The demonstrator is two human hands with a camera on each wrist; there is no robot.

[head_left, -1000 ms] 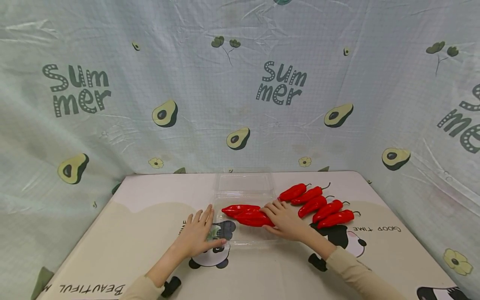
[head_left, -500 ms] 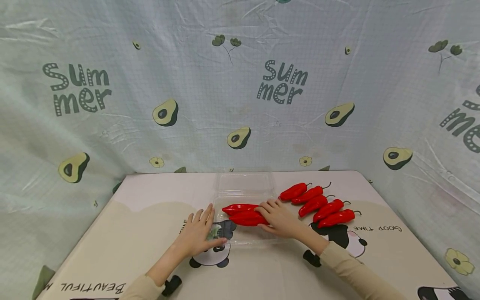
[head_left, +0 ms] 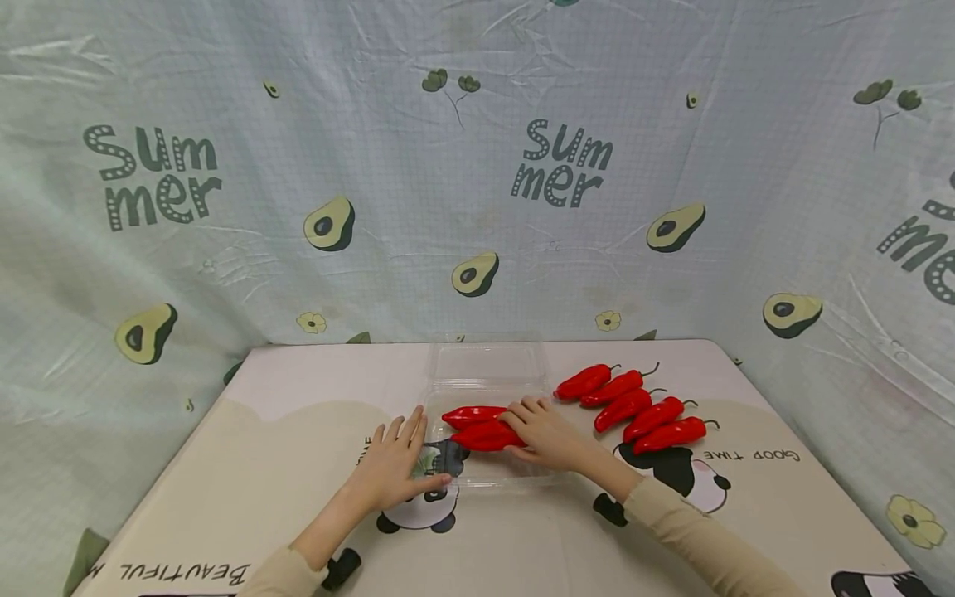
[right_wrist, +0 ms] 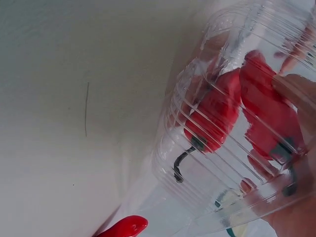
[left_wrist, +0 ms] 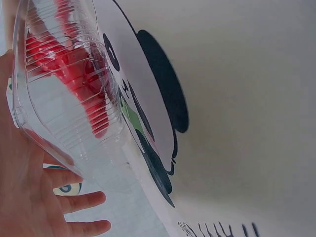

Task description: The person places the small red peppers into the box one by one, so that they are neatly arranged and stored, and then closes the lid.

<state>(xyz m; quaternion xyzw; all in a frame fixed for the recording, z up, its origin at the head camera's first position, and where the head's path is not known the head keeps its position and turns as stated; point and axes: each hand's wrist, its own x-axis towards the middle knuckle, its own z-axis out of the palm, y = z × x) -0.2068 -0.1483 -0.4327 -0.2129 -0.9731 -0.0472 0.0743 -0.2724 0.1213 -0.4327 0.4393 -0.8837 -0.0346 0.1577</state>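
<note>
A clear plastic clamshell box (head_left: 515, 474) lies on the table with its lid (head_left: 488, 361) folded back. Inside are two red chili peppers, a rear one (head_left: 472, 416) and a front one (head_left: 483, 436). My right hand (head_left: 550, 437) reaches into the box and holds the front chili pepper near its stem end, covering that end. In the right wrist view both peppers, the nearer to the table (right_wrist: 217, 108) included, show dark stems through the ribbed plastic. My left hand (head_left: 391, 464) rests against the box's left side, fingers straight and spread.
Several more red chili peppers (head_left: 625, 410) lie in a slanted group right of the box, stems pointing right. The table (head_left: 298, 464) has printed pandas and lettering. A curtain (head_left: 388, 207) with avocado prints hangs behind and at both sides.
My right hand has slid left inside the box, shifting the front chili pepper left with it. My left hand has stayed in place at the box's side.
</note>
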